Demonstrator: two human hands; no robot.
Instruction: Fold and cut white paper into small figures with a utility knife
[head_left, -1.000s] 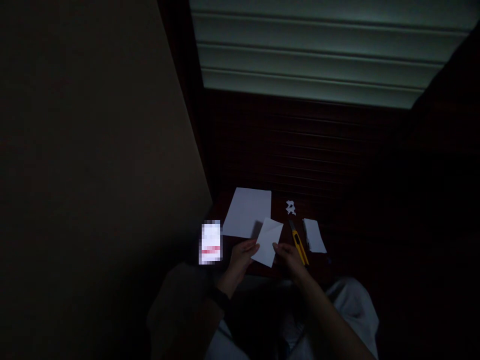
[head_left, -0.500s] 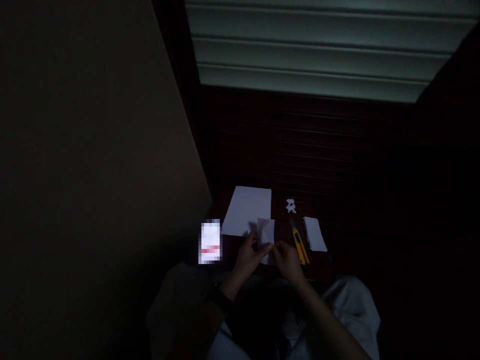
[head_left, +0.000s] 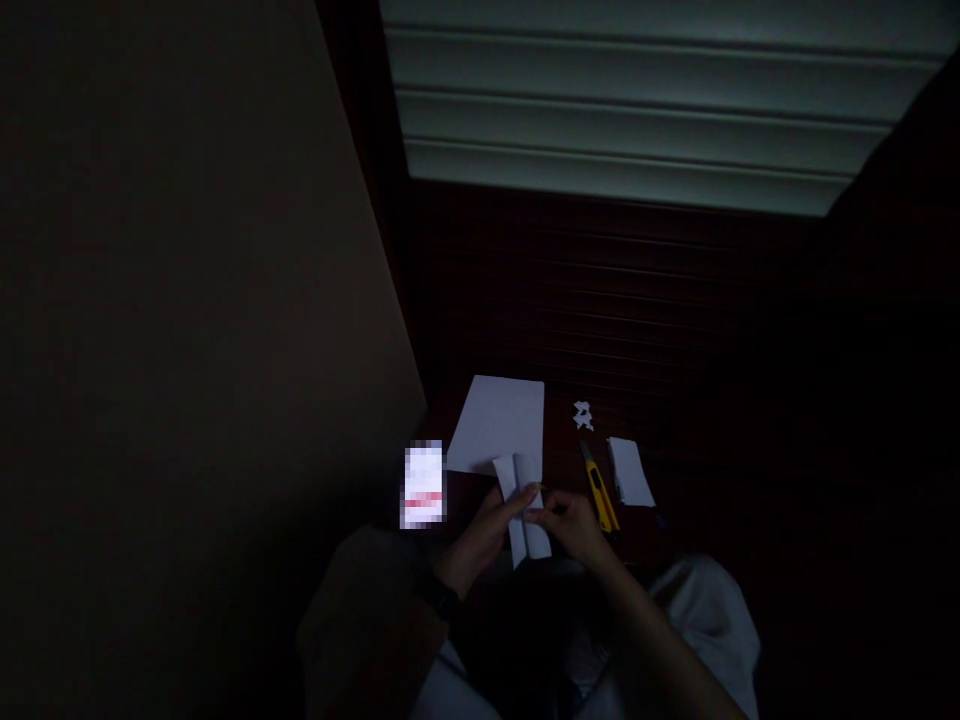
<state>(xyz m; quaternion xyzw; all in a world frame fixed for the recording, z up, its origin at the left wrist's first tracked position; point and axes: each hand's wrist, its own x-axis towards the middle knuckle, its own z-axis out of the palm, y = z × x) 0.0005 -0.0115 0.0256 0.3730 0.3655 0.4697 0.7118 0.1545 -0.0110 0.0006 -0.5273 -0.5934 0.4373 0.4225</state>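
Observation:
A small creased sheet of white paper [head_left: 531, 540] is held up between my two hands, with a fold running lengthwise down it. My left hand [head_left: 491, 522] grips its left side, thumb lying across the front. At the right edge, my right hand [head_left: 571, 520] pinches the same paper with thumb and forefinger. Behind it a larger white sheet [head_left: 499, 420] lies flat on the dark table. A yellow utility knife [head_left: 598, 495], its blade pointing away from me, rests just right of my right hand.
Farther right lies a stack of white paper [head_left: 631, 472]. Small white paper scraps [head_left: 583, 415] sit beyond the knife. A lit, blurred-out screen [head_left: 424, 485] stands at the table's left. A wall [head_left: 225, 250] rises on the left, and slatted shutters [head_left: 615, 120] are ahead.
The small paper has been tilted and brought a little closer to me, and its lengthwise fold now shows. My right hand's fingers have shifted onto its front.

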